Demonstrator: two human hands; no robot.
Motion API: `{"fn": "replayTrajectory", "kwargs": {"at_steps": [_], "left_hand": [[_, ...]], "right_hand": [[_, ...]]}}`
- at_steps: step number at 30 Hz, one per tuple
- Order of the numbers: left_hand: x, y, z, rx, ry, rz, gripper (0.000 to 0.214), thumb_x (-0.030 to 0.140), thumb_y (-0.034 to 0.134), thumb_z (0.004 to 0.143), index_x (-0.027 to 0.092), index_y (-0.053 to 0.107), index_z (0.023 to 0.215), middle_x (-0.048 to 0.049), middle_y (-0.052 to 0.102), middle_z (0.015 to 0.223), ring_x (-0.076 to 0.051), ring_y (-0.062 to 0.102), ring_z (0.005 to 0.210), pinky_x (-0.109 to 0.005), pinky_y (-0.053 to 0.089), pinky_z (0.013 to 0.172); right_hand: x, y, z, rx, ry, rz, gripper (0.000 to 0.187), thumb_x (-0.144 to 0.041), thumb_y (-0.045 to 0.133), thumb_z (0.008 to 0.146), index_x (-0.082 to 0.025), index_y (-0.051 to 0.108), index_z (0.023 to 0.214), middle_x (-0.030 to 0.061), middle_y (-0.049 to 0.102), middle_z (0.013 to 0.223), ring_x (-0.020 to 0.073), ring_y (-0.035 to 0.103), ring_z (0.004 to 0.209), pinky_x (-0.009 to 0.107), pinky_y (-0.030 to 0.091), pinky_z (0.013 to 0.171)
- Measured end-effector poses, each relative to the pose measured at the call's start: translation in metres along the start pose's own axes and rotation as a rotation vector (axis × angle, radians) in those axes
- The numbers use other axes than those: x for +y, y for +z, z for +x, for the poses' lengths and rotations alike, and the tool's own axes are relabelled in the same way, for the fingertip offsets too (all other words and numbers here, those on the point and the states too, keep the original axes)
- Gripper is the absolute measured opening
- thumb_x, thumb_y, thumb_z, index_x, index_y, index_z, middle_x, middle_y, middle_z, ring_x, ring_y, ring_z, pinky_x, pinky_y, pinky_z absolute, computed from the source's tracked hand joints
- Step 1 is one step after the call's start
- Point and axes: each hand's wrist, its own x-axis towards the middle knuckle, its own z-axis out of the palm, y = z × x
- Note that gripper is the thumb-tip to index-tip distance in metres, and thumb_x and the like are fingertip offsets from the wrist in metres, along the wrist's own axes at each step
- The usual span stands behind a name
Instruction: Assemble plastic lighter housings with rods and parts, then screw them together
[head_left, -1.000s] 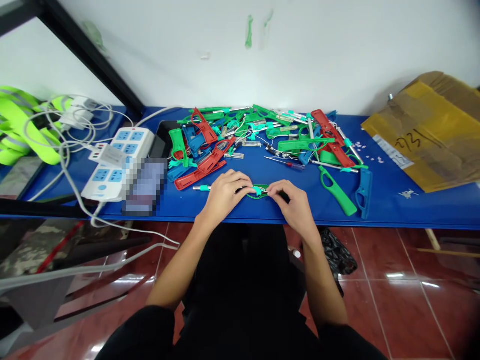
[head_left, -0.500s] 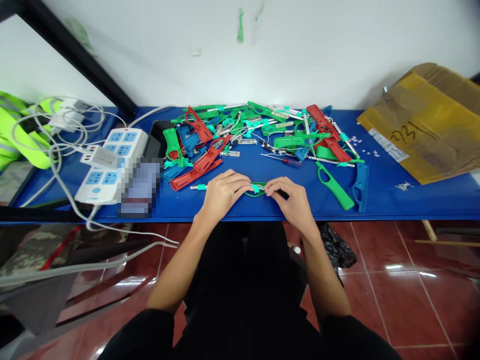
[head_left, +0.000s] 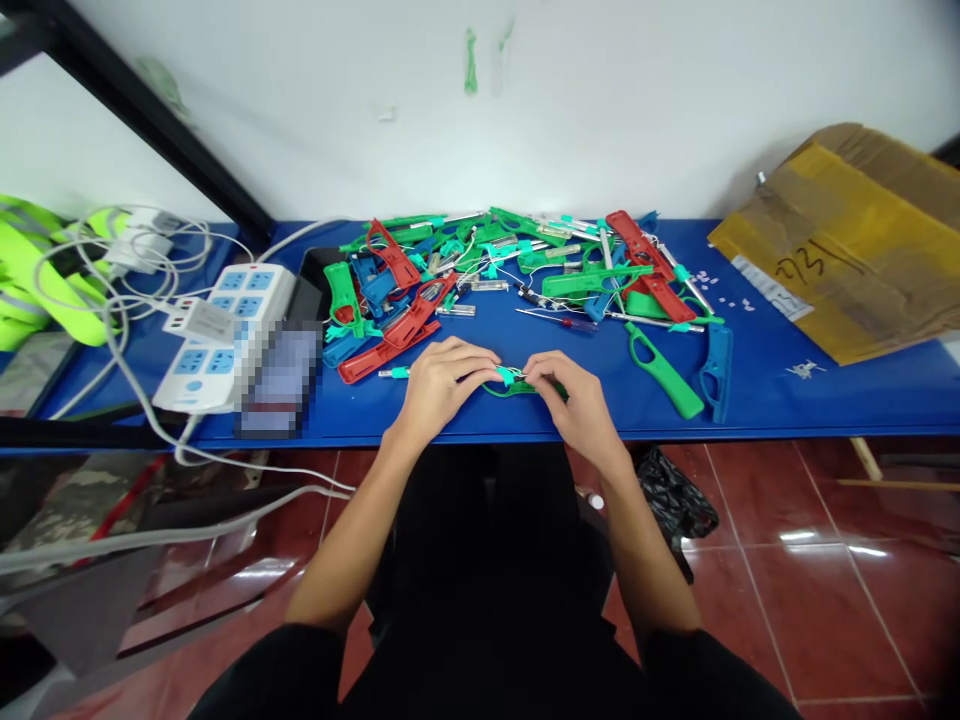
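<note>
Both my hands rest at the front edge of the blue table (head_left: 825, 400). My left hand (head_left: 439, 385) and my right hand (head_left: 574, 400) are curled around one green lighter shell (head_left: 512, 384) that lies flat between them, with a teal part at its middle. A thin metal tube with a teal tip (head_left: 394, 373) sticks out to the left of my left hand. Behind my hands lies a heap of red, green and blue lighter shells (head_left: 510, 265) mixed with metal tubes and wires.
A white power strip (head_left: 225, 335) with tangled white cables lies at the left, beside a blurred flat object (head_left: 277, 380). A torn cardboard box (head_left: 855, 245) sits at the right. Neon yellow straps (head_left: 37, 275) lie at far left. A red screwdriver (head_left: 559, 320) lies mid-table.
My hands have stayed on the green shell, fingers shifting slightly. The view has drifted a little, nothing else has moved.
</note>
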Motion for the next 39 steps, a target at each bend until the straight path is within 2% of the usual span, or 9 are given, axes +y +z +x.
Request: {"fn": "replayTrajectory", "kwargs": {"at_steps": [4,8,20,29,34,39], "left_hand": [[-0.0006,0.0005,0.0005,-0.028,-0.008,0.015,0.034,0.049,0.062,0.108,0.025,0.084,0.098,-0.0054,0.086,0.110,-0.023,0.073,0.102,-0.041,0.052,0.096],[-0.0013,-0.0005,0.0006,-0.072,0.016,0.032,0.033,0.048,0.061,0.109,0.024,0.082,0.099,-0.0053,0.085,0.112,-0.022,0.072,0.103,-0.040,0.049,0.095],[0.0008,-0.0021,-0.0003,-0.046,0.041,0.108,0.036,0.048,0.057,0.111,0.026,0.084,0.098,-0.0028,0.087,0.113,-0.022,0.073,0.102,-0.044,0.045,0.095],[0.0014,-0.0012,-0.0008,-0.020,0.081,0.125,0.033,0.044,0.060,0.111,0.026,0.084,0.097,-0.0018,0.087,0.110,-0.021,0.074,0.100,-0.043,0.043,0.095],[-0.0009,-0.0018,-0.0007,-0.050,0.060,0.094,0.035,0.047,0.059,0.110,0.027,0.083,0.096,-0.0019,0.087,0.110,-0.022,0.074,0.101,-0.044,0.043,0.097],[-0.0067,-0.0011,-0.0017,-0.060,0.065,0.046,0.028,0.046,0.065,0.106,0.026,0.084,0.099,-0.0014,0.086,0.109,-0.022,0.070,0.104,-0.042,0.045,0.097]], "right_hand": [[0.0029,0.0017,-0.0003,0.004,0.070,0.076,0.007,-0.027,0.064,0.108,-0.026,0.069,0.104,0.0066,0.076,0.112,0.0233,0.074,0.101,0.038,0.059,0.088],[0.0072,0.0027,-0.0012,0.013,0.121,0.105,0.005,-0.029,0.070,0.105,-0.025,0.071,0.102,0.0049,0.077,0.108,0.0229,0.074,0.097,0.039,0.060,0.091],[0.0023,0.0034,-0.0009,0.026,0.009,-0.031,0.011,-0.027,0.065,0.108,-0.026,0.070,0.098,0.0059,0.078,0.105,0.0235,0.074,0.096,0.039,0.060,0.088],[0.0074,0.0023,-0.0005,0.023,0.099,0.069,0.008,-0.027,0.073,0.103,-0.025,0.074,0.095,0.0043,0.077,0.098,0.0234,0.074,0.088,0.038,0.059,0.082],[0.0071,0.0002,-0.0017,0.014,0.045,0.030,0.012,-0.023,0.071,0.103,-0.026,0.073,0.092,0.0038,0.078,0.096,0.0242,0.073,0.091,0.040,0.057,0.086],[0.0082,-0.0003,-0.0026,0.008,-0.015,0.081,0.018,-0.015,0.069,0.104,-0.026,0.069,0.088,0.0025,0.077,0.097,0.0226,0.074,0.094,0.039,0.057,0.089]]}}
